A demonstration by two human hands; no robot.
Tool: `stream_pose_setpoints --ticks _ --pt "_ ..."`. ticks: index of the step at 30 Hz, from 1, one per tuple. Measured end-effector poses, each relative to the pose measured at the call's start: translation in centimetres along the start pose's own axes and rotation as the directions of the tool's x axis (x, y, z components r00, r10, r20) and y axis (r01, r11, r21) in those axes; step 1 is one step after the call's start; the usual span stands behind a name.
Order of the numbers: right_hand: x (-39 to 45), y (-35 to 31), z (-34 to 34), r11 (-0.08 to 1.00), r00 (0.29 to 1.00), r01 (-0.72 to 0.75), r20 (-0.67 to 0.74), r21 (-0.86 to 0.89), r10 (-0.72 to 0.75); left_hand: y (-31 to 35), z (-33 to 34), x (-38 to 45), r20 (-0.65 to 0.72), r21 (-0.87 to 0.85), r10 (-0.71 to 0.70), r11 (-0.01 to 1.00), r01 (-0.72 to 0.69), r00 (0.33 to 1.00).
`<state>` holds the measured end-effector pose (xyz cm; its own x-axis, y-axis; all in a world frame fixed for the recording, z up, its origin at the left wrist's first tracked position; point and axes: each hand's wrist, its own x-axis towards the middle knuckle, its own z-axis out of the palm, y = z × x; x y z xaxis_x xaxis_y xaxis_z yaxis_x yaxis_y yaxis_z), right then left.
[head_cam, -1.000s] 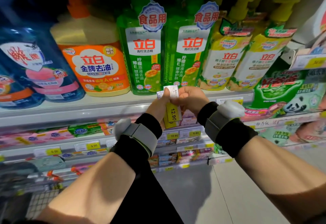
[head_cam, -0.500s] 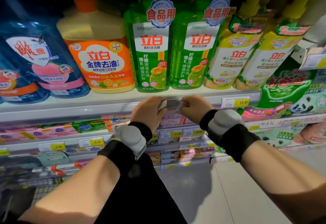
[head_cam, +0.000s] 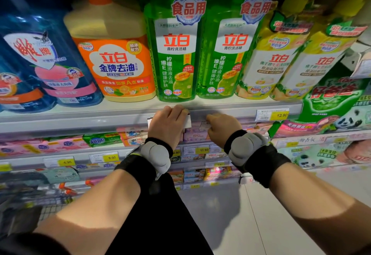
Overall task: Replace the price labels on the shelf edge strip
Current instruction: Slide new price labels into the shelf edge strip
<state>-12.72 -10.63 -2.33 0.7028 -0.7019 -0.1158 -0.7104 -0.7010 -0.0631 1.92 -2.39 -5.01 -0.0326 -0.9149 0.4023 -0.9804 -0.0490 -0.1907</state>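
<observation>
Left hand [head_cam: 167, 124] presses a white price label [head_cam: 187, 121] against the shelf edge strip [head_cam: 100, 121]; right hand [head_cam: 221, 129], just beside, pinches paper.

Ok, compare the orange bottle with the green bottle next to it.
The orange bottle is wide and squat with an orange pump; the green bottle is narrow and tall. The green bottle carries a round blue tag with red characters near its top; the orange bottle has none. Both stand upright on the shelf and show the same red brand characters.

White price label [head_cam: 188, 121] at the shelf edge strip [head_cam: 80, 122]
It lies flat against the grey strip, mostly covered; another label [head_cam: 273, 114], reading 12.90, sits further right.
</observation>
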Motion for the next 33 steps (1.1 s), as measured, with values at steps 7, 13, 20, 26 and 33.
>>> stream_pose_setpoints --ticks 7,13,20,26,33 --pt "-0.2 0.1 -0.3 1.000 0.999 0.012 0.031 0.009 -0.013 1.2 -0.7 0.1 0.031 -0.062 -0.076 0.995 0.078 0.997" --pt "-0.2 0.2 0.1 0.991 0.996 0.083 0.035 -0.107 -0.080 0.4 -0.3 0.1 -0.043 0.003 -0.070 0.998 0.070 0.997" --pt "-0.3 0.1 0.6 0.979 0.994 0.105 0.028 -0.174 -0.102 1.3 -0.6 0.2 -0.014 0.041 -0.145 0.988 0.146 0.989" --pt "-0.5 0.3 0.6 0.975 0.992 0.122 0.029 -0.186 -0.119 1.8 -1.1 0.5 0.039 0.012 -0.225 0.974 0.225 0.974" --pt "-0.8 0.4 -0.2 0.995 0.997 0.077 -0.002 -0.069 -0.077 1.7 -0.9 0.5 0.031 0.017 -0.234 0.972 0.233 0.972"
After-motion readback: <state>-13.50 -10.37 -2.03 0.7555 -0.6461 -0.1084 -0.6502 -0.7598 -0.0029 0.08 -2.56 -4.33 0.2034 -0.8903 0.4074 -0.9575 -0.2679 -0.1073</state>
